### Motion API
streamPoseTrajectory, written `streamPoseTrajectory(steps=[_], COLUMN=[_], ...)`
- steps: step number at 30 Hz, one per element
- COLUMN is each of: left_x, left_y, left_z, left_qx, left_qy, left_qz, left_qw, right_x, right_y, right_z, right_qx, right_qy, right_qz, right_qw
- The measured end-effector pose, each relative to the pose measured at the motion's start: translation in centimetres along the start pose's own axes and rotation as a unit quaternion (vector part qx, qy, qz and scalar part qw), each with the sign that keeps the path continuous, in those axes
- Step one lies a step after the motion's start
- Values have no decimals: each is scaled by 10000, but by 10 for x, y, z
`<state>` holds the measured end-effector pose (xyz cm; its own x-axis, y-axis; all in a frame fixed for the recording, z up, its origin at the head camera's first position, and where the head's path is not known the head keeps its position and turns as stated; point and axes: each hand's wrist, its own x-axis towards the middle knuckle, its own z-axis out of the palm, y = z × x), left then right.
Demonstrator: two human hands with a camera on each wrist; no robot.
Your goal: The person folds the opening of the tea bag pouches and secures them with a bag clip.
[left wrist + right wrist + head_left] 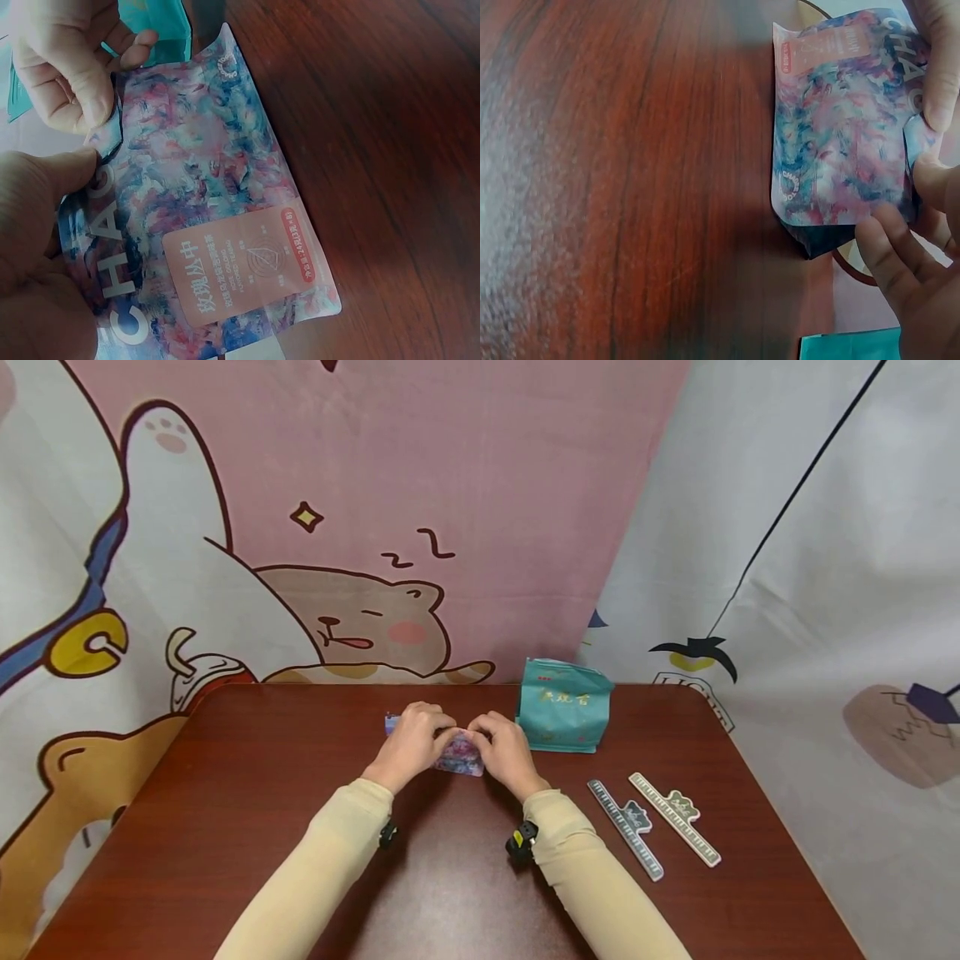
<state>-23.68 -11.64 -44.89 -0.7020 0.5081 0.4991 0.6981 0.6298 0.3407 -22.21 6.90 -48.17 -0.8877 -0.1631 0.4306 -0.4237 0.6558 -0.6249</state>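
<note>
A tea pouch [460, 755] with a pink and blue painted pattern stands upright on the table between both hands. White lettering and a pink label [240, 270] show on its front in the left wrist view. My left hand [414, 745] grips the upper edge at the left, thumb in front and its other fingers mostly hidden behind. At the right part of that edge, my right hand [507, 753] pinches with thumb and fingers. Between the two thumbs a small flap [109, 139] of the top edge is bent over.
Just right of the hands stands a teal bag [564, 708]. A grey ruler-shaped clip [626, 831] and a beige one [675, 818] lie on the table's right side. A small blue-purple item [391, 723] peeks out behind the left hand. A printed cloth [487, 485] hangs behind the table.
</note>
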Motion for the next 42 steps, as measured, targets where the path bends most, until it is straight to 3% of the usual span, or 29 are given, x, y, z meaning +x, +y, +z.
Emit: streamPoseTrajectory(steps=[6,13,21,30,42], left_x=[-1,-1,-5,-5,-4], left_y=[-2,1,-2,-5,-5], left_z=[-1,-8,-10,-8,-9], left_qx=[42,-8,670,498,200], left_qy=[-33,-163,41,93,-2], left_qz=[-33,-276,-337,-417,-759], left_qw=[10000,9995,9972,9978,9969], right_x=[0,2,2,-2,-2], right_y=[-1,-2,-1,9,10], right_z=[-2,-3,-4,-5,-7], right_qx=[69,-36,73,212,281], right_qy=[-230,-294,-249,-363,-421], right_qz=[73,288,353,448,405], right_qw=[9997,9991,9990,9981,9979])
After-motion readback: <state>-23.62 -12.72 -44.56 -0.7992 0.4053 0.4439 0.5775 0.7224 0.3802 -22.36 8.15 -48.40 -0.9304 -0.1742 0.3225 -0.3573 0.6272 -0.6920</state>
